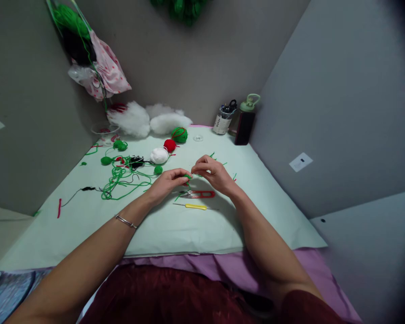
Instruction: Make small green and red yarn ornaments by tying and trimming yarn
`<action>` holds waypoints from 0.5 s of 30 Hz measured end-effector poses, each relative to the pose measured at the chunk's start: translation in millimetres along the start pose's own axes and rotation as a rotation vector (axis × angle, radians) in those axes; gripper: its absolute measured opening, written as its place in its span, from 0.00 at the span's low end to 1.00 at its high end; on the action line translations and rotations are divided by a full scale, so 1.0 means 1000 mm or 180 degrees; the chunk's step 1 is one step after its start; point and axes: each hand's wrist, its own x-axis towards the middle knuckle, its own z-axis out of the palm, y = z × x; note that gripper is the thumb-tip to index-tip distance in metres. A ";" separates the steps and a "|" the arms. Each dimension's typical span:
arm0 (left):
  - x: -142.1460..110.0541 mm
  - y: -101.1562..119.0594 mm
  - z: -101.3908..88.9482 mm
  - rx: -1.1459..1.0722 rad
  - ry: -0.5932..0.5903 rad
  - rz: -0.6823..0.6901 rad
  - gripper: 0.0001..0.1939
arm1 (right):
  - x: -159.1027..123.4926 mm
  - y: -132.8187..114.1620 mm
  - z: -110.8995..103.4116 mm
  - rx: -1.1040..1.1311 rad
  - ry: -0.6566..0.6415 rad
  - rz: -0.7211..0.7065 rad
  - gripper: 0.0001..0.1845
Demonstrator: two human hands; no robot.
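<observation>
My left hand (170, 181) is closed on a small green crocheted piece (187, 177), pinched at the fingertips, with a bit of red under it. My right hand (212, 171) is held just right of it, thumb and fingers pressed together. What those fingertips pinch is too small to make out. Below the hands lie red-handled thread snips (202, 194), and nearer me a crochet hook (195, 207) with a yellow grip. A small green ball (158, 170) rests by my left hand.
Tangled green yarn (116, 184) and black yarn (137, 162) spread to the left. White (159, 155), red (169, 145) and green (179, 134) yarn balls stand behind, before white stuffing (170, 123). A pen cup (222, 122), a dark phone (245, 128) and a bottle (249, 103) are back right.
</observation>
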 end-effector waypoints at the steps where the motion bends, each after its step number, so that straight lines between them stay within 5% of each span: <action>1: 0.000 0.000 0.000 -0.0008 -0.0014 -0.0001 0.10 | 0.000 0.000 0.000 0.0039 -0.0008 0.0022 0.10; 10: 0.002 -0.004 0.003 -0.0438 0.0320 0.0102 0.13 | -0.001 -0.008 0.017 0.0488 0.0227 0.0189 0.13; 15: 0.003 -0.004 0.002 -0.0527 0.0481 0.0097 0.15 | -0.003 -0.018 0.028 0.0249 0.0058 -0.0090 0.13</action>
